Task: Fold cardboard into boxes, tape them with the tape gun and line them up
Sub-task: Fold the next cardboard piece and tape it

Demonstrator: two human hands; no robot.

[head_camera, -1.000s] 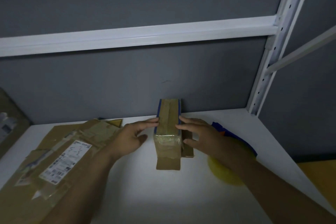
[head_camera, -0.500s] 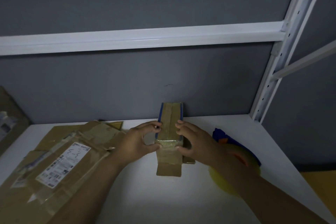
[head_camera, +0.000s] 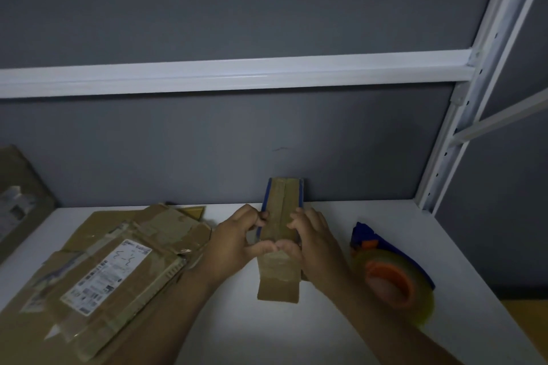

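Now the left hand (head_camera: 234, 243) and the right hand (head_camera: 318, 241) each have a closed grip on the small box (head_camera: 283, 207) at the back edge of the surface (head_camera: 296, 335). Uneven pressing may wrinkle the tape (head_camera: 278, 264), leaving the flap (head_camera: 277, 290) loose.

Taped box (head_camera: 283, 207) between flattened cardboard (head_camera: 118, 270) and tape gun (head_camera: 391, 275)

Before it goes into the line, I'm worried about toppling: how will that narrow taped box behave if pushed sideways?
The narrow box probably tips sideways easily: it looks tall for its slim base. It is likely light and fairly stiff, being taped cardboard. The loose flap on the white table may bend or drag.
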